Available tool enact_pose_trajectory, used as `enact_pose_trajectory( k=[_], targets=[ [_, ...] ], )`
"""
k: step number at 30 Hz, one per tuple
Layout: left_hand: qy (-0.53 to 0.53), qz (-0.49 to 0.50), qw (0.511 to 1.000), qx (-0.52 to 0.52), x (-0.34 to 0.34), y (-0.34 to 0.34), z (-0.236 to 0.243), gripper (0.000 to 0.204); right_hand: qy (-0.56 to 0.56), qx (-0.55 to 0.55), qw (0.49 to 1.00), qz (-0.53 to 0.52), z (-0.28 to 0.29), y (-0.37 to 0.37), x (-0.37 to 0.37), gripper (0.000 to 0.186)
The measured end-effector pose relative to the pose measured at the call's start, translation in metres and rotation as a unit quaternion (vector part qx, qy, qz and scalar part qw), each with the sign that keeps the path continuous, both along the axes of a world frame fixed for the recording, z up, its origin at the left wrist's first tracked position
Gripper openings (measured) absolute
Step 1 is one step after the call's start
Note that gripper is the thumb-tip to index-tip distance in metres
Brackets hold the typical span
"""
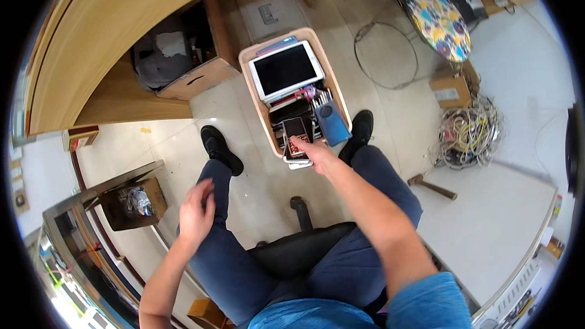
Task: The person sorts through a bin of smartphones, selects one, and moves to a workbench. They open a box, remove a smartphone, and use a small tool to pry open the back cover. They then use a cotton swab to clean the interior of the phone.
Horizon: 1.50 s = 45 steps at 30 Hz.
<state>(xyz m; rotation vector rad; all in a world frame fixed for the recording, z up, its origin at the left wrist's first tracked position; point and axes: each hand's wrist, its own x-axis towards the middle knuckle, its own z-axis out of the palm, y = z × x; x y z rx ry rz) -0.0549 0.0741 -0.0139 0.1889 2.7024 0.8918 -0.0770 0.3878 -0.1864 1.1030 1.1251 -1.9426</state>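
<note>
A beige plastic bin stands on the floor between my feet, filled with phones and other small electronics. Across its far half lies a white tablet with a dark screen. At the near rim my right hand has its thumb over a dark phone with a red patterned lower part, gripping it above other phones; my fingers underneath are hidden. Just right of it, a blue phone leans on the bin's edge. My left hand hovers over my left thigh, holding nothing, its fingers loosely extended and slightly blurred.
An open cardboard box sits under the wooden desk, beside a lidded grey container. To the right are a hammer, a tangled heap of cables, and a flower-patterned stool. Another cardboard box is at left.
</note>
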Motion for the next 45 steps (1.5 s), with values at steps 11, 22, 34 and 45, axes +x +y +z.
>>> enact_pose_trajectory(
  k=[11,22,34,45],
  targets=[
    [0.097,-0.243,0.941,-0.216,-0.203,0.155,-0.229,0.085,-0.062,-0.147,0.972,-0.170,0.115,-0.041,0.061,0.046],
    [0.128,-0.299,0.874,-0.362,-0.243,0.195,-0.287,0.086,-0.081,-0.021,0.959,-0.271,0.103,-0.011,0.031,0.053],
    [0.260,-0.257,0.878,-0.310,-0.298,0.189,-0.218,0.061,-0.068,0.036,0.988,-0.133,0.106,-0.066,0.045,0.059],
    [0.356,-0.304,0.805,-0.365,-0.313,0.186,-0.206,0.084,-0.069,0.031,0.988,-0.133,0.102,-0.070,0.034,0.060]
  ],
)
